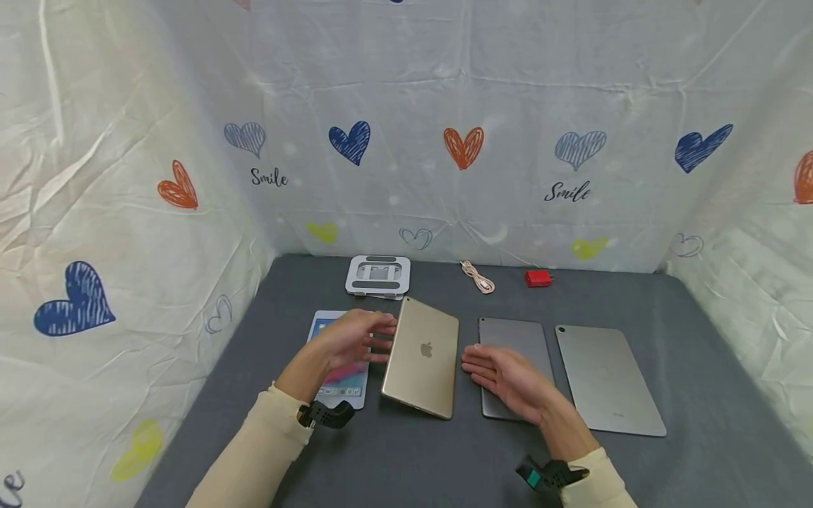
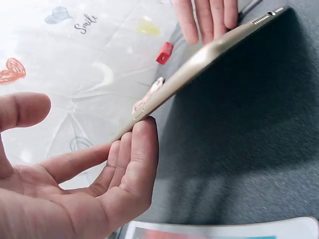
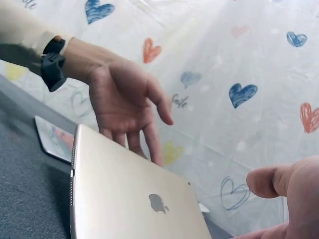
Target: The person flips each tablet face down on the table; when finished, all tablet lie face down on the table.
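Note:
A gold tablet [image 1: 422, 360] is tilted back-side up in the middle of the table, its left edge raised and its right edge low. My left hand [image 1: 352, 342] supports that raised edge: in the left wrist view the fingertips [image 2: 144, 127] press under it, thumb held apart. My right hand [image 1: 508, 381] hovers by the opposite edge with fingers extended; whether it touches the gold tablet cannot be told. Beneath the right hand lies a dark grey tablet [image 1: 517, 331], back up. A white tablet [image 1: 352, 398] with a lit screen lies under the left hand, partly covered.
Farther right lies a silver tablet [image 1: 612, 381], back up. Along the back are a folded white-and-grey stand [image 1: 378, 275], a bundled pale cable [image 1: 478, 276] and a red charger plug [image 1: 538, 278]. A white curtain [image 1: 413, 190] printed with hearts encloses the grey table [image 1: 419, 466].

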Demonstrator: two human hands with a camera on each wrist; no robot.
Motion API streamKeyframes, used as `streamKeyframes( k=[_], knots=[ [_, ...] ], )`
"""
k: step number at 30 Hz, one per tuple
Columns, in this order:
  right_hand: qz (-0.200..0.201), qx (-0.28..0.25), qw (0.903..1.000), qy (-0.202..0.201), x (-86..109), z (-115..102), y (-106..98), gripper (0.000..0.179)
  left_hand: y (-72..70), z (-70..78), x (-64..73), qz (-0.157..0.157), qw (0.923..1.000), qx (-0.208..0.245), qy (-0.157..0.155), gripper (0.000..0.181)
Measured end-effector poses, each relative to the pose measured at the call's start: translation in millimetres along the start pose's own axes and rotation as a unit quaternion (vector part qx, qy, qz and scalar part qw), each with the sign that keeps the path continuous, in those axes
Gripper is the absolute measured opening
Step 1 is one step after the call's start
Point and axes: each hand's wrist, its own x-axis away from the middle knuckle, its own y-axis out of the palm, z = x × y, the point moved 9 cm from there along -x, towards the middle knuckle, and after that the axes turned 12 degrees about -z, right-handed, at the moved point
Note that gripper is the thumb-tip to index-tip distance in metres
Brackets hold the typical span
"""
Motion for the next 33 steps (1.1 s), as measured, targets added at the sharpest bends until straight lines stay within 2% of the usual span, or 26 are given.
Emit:
streamKeyframes(
  k=[10, 20, 25, 33],
  knots=[
    [0.005, 0.009, 0.9999, 0.006, -1.8, 1.1, -0.4, 0.068, -3.1, -22.6, -3.2, 0.017, 0.9993, 0.03, -0.012, 0.033],
    [0.005, 0.009, 0.9999, 0.011, -1.3, 1.7, -2.3, 0.07, 1.9, -29.2, -7.5, 0.028, 0.9994, -0.007, -0.018, 0.039],
    [0.007, 0.009, 0.9999, 0.006, 1.1, 1.6, -4.8, 0.07, 6.2, -29.7, -9.8, 0.024, 0.9993, -0.017, -0.021, 0.041],
    [0.024, 0.009, 0.9996, 0.009, 4.2, 2.4, -10.6, 0.072, 13.2, -32.3, -14.9, 0.028, 0.9987, -0.035, -0.025, 0.043]
  ],
)
